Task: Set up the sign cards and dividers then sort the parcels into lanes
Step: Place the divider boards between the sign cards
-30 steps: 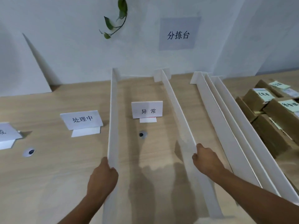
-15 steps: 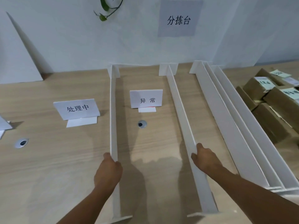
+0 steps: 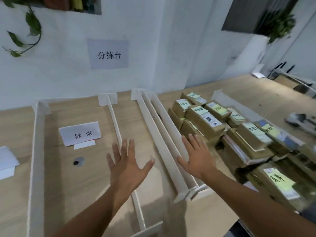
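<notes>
Standing dividers (image 3: 36, 151) flanking 异常 card (image 3: 79, 133)

Looks like a parcel sorting station. There's a wall sign (image 3: 109, 55) reading 分拣台, labelled brown parcels (image 3: 206, 120) stacked on a wooden table (image 3: 242, 93).

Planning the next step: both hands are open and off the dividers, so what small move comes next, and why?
Probably the right hand closes on the nearest of the spare dividers bunched beside the parcels. Two dividers already stand around the 异常 card; the left hand hovers empty.
</notes>
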The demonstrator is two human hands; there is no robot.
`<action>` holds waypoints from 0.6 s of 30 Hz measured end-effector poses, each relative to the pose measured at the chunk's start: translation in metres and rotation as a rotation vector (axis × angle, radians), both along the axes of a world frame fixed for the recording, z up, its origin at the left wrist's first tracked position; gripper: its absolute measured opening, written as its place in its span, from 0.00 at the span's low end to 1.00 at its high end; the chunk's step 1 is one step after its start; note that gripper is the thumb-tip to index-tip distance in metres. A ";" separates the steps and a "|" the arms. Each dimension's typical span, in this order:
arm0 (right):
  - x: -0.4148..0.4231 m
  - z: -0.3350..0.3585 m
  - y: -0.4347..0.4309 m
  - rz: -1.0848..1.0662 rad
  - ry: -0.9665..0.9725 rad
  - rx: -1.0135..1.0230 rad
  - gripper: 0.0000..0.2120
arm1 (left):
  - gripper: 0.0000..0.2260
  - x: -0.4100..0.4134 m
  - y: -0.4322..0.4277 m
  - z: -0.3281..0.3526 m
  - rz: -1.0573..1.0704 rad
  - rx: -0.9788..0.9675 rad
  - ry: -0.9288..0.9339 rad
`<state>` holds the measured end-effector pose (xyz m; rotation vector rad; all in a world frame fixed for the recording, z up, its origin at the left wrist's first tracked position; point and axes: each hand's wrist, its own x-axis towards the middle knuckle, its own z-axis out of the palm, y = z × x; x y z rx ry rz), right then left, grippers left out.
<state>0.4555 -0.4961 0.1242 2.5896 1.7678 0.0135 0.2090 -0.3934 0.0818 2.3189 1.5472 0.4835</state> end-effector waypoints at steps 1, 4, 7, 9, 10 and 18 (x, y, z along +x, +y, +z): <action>0.015 -0.002 -0.002 -0.011 0.004 0.001 0.40 | 0.50 0.020 -0.003 -0.001 0.000 -0.008 0.005; 0.053 -0.018 0.002 -0.017 0.057 -0.010 0.41 | 0.50 0.078 -0.004 -0.010 -0.019 -0.062 0.040; 0.078 -0.044 0.024 0.057 0.159 -0.032 0.38 | 0.49 0.134 -0.001 -0.029 0.020 -0.160 0.056; 0.084 -0.066 0.042 0.107 0.265 -0.055 0.32 | 0.47 0.169 0.001 -0.045 0.094 -0.272 0.042; 0.084 -0.076 0.051 0.123 0.326 -0.064 0.28 | 0.46 0.187 0.002 -0.053 0.141 -0.350 0.015; 0.084 -0.130 0.081 0.000 0.410 -0.277 0.10 | 0.15 0.238 0.008 -0.098 0.462 -0.662 -0.136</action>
